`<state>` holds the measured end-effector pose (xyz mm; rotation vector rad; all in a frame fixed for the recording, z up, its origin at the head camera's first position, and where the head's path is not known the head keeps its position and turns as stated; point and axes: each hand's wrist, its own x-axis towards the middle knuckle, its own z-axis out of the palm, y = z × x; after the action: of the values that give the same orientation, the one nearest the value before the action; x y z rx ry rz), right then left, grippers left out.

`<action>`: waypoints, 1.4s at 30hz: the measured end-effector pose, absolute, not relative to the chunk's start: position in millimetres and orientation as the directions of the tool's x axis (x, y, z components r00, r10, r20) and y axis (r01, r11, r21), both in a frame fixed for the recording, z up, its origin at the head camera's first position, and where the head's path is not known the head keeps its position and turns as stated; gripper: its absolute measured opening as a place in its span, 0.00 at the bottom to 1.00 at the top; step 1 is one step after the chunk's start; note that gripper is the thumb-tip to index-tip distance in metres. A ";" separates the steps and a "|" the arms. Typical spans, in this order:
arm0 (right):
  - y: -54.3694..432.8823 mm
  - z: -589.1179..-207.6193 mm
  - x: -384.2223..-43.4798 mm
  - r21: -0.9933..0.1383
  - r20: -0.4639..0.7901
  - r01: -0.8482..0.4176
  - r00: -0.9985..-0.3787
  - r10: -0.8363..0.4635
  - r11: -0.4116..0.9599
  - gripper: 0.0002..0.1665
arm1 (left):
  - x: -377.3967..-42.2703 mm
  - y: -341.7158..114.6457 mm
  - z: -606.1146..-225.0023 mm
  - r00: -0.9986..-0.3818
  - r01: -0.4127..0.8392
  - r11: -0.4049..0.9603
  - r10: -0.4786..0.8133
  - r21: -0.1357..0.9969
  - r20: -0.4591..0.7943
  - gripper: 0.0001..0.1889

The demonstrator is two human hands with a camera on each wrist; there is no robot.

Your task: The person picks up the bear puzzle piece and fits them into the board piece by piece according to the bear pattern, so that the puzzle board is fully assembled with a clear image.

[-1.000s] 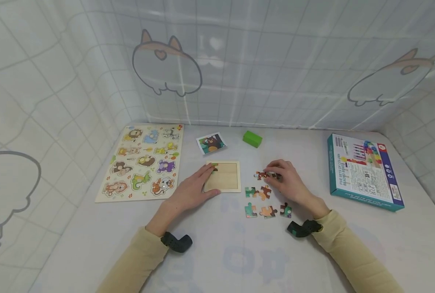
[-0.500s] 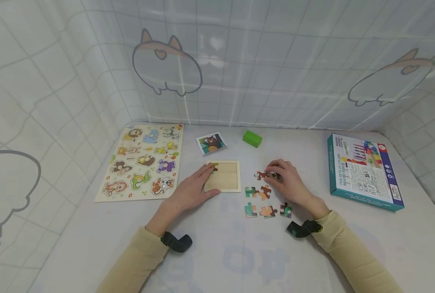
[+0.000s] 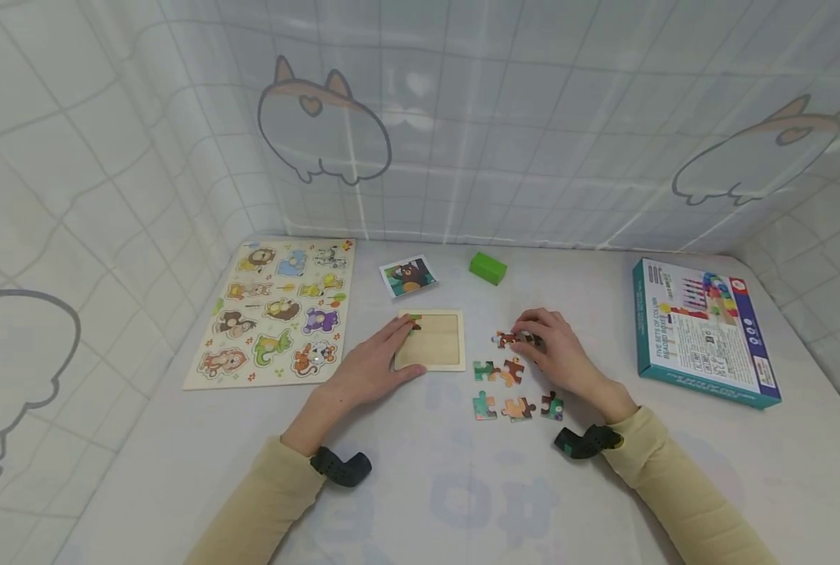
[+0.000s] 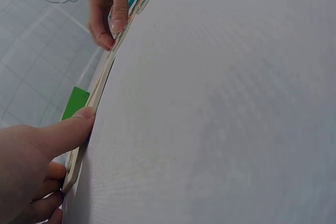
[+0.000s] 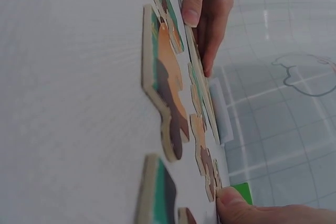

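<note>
My left hand (image 3: 369,367) rests on a small square wooden puzzle tray (image 3: 441,345), fingers along its left side and thumb at the front edge. A green and brown piece (image 3: 415,321) lies in the tray's top left corner, partly under the fingertips. To the right, my right hand (image 3: 557,351) pinches a brown jigsaw piece (image 3: 504,339) of the back row between thumb and index finger; the hand partly hides this row. Nearer to me lie more jigsaw pieces, among them a teal one (image 3: 483,406), an orange one (image 3: 516,408) and a dark green one (image 3: 552,405).
An animal peg puzzle board (image 3: 272,314) lies at the left. Behind the tray are a bear picture card (image 3: 408,276) and a green block (image 3: 487,268). A teal-edged toy box (image 3: 703,329) lies far right. A patterned cloth wall (image 3: 505,157) rises behind.
The right fingertips have shifted slightly at the brown piece. My left hand, the tray and the other pieces stay where they were.
</note>
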<state>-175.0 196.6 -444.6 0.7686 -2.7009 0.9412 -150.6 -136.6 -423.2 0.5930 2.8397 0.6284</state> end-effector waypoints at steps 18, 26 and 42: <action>196.4 -443.1 -174.3 -0.542 0.290 -0.496 -0.868 -0.404 0.678 0.13 | -150.4 -137.6 -425.8 -0.907 0.345 0.832 0.415 0.435 -0.073 0.44; 196.6 -441.7 -173.3 -0.538 0.308 -0.506 -0.863 -0.401 0.674 0.13 | -150.7 -137.0 -426.4 -0.909 0.338 0.830 0.410 0.443 -0.075 0.44; 195.7 -438.2 -173.0 -0.565 0.317 -0.483 -0.876 -0.364 0.669 0.15 | -151.4 -136.6 -426.3 -0.906 0.343 0.833 0.415 0.435 -0.081 0.44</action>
<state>-173.0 195.7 -438.2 0.6925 -2.7048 0.9917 -151.4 -136.6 -426.3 0.5920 2.8407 0.6262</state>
